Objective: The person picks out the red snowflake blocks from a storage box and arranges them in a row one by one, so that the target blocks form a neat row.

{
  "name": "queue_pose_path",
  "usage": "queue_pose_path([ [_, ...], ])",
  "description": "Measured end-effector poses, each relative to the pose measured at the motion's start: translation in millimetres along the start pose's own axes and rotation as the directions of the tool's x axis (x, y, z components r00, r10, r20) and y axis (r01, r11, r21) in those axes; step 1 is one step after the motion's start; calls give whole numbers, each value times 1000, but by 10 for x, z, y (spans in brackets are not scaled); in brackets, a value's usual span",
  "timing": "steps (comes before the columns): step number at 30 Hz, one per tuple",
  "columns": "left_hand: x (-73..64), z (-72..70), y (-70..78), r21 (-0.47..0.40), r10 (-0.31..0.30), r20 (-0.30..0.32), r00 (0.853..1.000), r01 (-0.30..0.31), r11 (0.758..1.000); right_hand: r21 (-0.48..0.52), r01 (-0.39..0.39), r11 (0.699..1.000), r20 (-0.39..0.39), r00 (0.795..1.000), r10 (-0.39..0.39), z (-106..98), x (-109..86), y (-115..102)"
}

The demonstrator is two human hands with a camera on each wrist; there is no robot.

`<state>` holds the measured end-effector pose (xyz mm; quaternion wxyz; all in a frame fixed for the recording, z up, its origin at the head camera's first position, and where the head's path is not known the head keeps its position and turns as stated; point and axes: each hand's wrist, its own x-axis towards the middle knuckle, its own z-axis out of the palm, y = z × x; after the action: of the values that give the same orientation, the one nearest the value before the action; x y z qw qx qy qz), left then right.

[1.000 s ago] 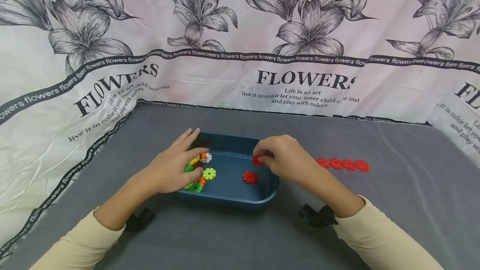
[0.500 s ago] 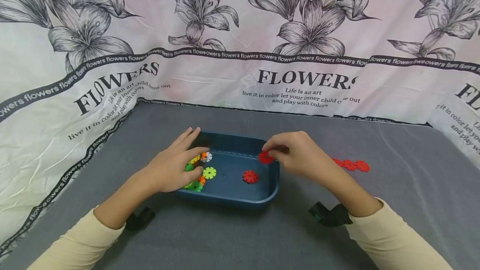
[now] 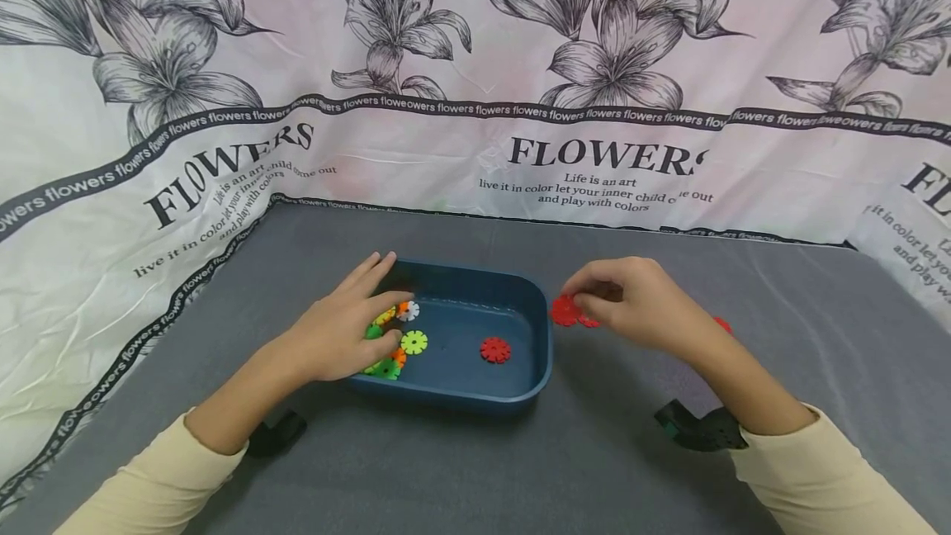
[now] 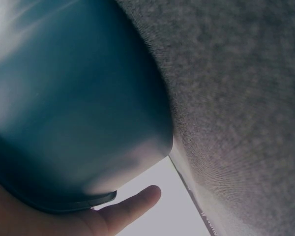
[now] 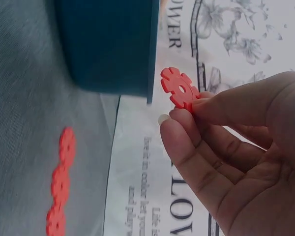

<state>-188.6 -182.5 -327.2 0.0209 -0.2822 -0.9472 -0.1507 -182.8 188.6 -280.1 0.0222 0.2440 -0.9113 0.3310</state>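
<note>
Just right of the tray, my right hand [image 3: 635, 304] pinches a red notched plastic disc [image 3: 565, 311] between thumb and fingers. The right wrist view shows this notched disc [image 5: 181, 89] tilted, its centre hole visible. On the table, a row of red notched discs [image 5: 60, 183] lies below it; in the head view my hand and forearm hide most of the row. My left hand [image 3: 343, 327] rests over the left end of the blue tray [image 3: 446, 397], fingers spread, thumb and forefinger reaching inside. One red disc [image 3: 495, 350] lies in the tray's right half.
Green, yellow, orange and white notched discs [image 3: 387, 368] cluster at the tray's left end, partly under my left hand. A yellow-green disc [image 3: 414, 343] lies beside them. Grey cloth [image 3: 475, 469] covers the table, and a flower-printed curtain [image 3: 416, 155] stands behind.
My right hand has lifted a red disc out of the tray and carried it right, past the rim. My left hand has stayed in place.
</note>
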Motion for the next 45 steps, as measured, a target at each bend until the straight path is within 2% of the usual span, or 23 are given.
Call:
queue_pose_path([
  [6, -7, 14, -9, -5, 3, 9, 1000, -3, 1000, -36, -23, 999, -40, 999, 22, -93, -109, 146],
  [17, -14, 20, -4, -5, 1, 0, 1000, -1, 1000, -43, -70, 997, -83, 994, 66, -354, -304, 378],
  [22, -6, 19, -10, -3, 8, -3, 1000, -8, 1000, -54, -125, 991, -88, 989, 120, -528, -362, 528],
  [27, 3, 13, -6, -5, 7, 1, 1000, -7, 1000, -74, -199, 977, -47, 979, 196, -697, -418, 735],
  [32, 3, 6, -3, -2, 8, 2, 1000, -8, 1000, -83, -293, 953, 23, 955, 295, -848, -470, 1043],
  [39, 4, 15, -2, -7, 9, -1, 1000, -9, 1000, -93, -407, 909, 74, 907, 414, -1017, -636, 1499],
  [45, 14, 16, -5, -6, 10, 0, 1000, -10, 1000, -79, -491, 868, 126, 858, 497, -1091, -734, 1740],
])
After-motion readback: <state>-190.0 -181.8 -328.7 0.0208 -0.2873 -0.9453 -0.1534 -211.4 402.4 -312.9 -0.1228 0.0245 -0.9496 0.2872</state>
